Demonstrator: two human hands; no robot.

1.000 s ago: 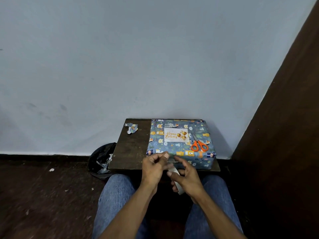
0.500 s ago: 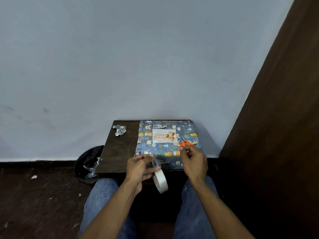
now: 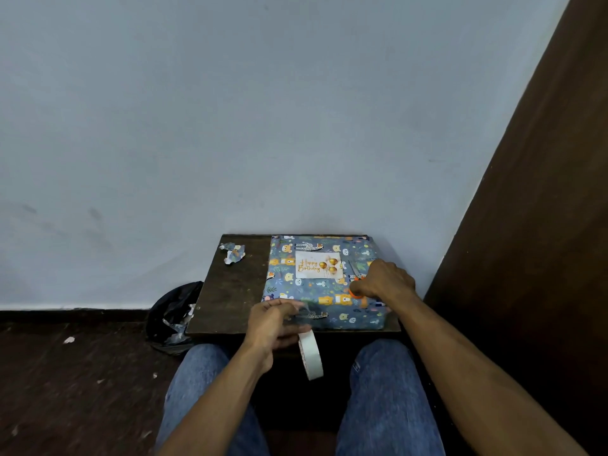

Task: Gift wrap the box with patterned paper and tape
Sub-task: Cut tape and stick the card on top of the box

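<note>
Room: pale blue-grey wall (image 3: 263, 126) ahead of me, dark wooden panel (image 3: 543, 225) on my right, dark floor (image 3: 65, 390) below.
Left fingers: my left hand (image 3: 273, 327) is pinched around a pulled-out strip of clear tape (image 3: 304, 312), thumb and fingertips closed on it just over the near edge of the box.
Tape roll: the white tape roll (image 3: 311, 355) hangs on edge below my left hand, in front of the table's near edge, between my knees.
Right fingers: my right hand (image 3: 385, 281) is curled over the orange scissors (image 3: 357, 291) lying on the box; the fingers cover the handles, and I cannot tell whether they grip them yet.
Box: the wrapped box (image 3: 324, 281), in blue paper with little animals, lies flat on the right part of the table, its far edge at the table's far edge by the wall.
Card: a white "Happy Birthday" card (image 3: 317, 265) sits on top of the box, towards its far side.
Table: small dark wooden table (image 3: 230, 291), bare on its left half.
Scrap: a crumpled paper scrap (image 3: 234, 253) lies at the far left corner of the table.
Bin bag: a black bag (image 3: 172, 315) with paper bits stands on the floor just beside the table's left edge.
Legs: my knees in blue jeans (image 3: 385, 396) sit below the near edge.
</note>
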